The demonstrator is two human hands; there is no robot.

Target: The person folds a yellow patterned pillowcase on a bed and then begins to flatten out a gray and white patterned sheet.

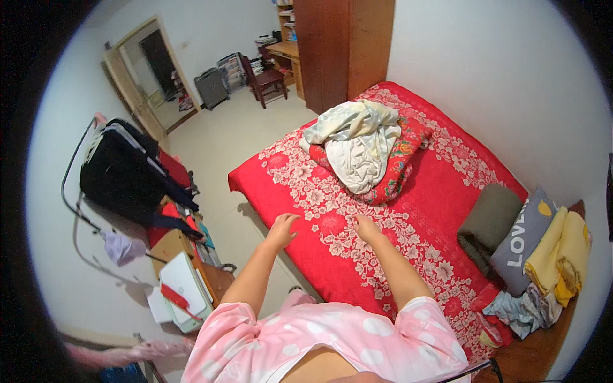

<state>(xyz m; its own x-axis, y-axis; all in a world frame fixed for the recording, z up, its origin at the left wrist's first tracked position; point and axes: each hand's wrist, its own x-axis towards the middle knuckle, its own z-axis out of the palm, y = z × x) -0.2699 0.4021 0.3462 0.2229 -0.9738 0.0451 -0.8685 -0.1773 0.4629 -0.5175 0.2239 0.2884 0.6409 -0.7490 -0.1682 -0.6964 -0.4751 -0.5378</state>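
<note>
My left hand [283, 231] reaches forward over the left edge of the bed, fingers apart and holding nothing. To its right, my right hand [366, 228] hovers above the red floral bedspread [306, 253], empty; its fingers point forward and are partly hidden from this angle. Beyond both hands, a heap of pale bedding [357, 143] lies on a red floral quilt [407, 148], folded or bunched, on the far half of the bed. Neither hand touches the heap.
At the right stand a rolled dark green blanket [493, 220], a grey cushion [519, 249] with lettering, yellow fabric [550, 249] and crumpled clothes [524, 309]. A wooden wardrobe [335, 52] borders the bed's far end. Left are hanging dark clothes [119, 174] and a white printer [182, 287].
</note>
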